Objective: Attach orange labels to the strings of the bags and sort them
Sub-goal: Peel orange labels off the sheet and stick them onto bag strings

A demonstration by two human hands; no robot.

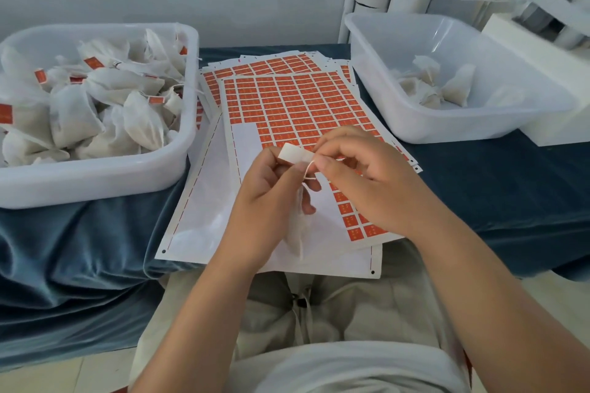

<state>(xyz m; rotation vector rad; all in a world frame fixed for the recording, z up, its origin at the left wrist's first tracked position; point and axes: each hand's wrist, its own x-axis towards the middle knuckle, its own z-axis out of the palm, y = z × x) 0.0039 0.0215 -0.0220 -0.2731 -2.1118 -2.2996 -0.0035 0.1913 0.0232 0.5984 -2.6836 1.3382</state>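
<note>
Leftmost, at the left edge of the blue cloth-covered worktop (pixel 479 194), a translucent white plastic tub (pixel 95 181) is heaped with white mesh bags that already carry orange tags (pixel 73 111). Next to it, mid-worktop, lie stacked white sheets of orange rectangular stickers (pixel 287 98), the top sheet partly stripped at its near left corner.

Above the near edge of those sheets the left hand (pixel 268 201) is curled. Its lower fingers hold a small white mesh bag (pixel 297 233), which hangs below the palm, and its thumb and forefinger pinch the left end of a small rectangular label (pixel 295 153) whose pale back faces up. The label's long axis runs left to right, between the two hands. The bag's thin white string (pixel 307 173) rises from the bag and meets the label at its right end, where the right hand (pixel 367 181) pinches it between thumb and forefinger, its other fingers loosely bent. So the string lies across the label's short way, and the right hand is the nearer one to press or fold the label over it.

Towards the right edge, a second clear tub (pixel 447 133) holds a few untagged bags (pixel 447 86).
</note>
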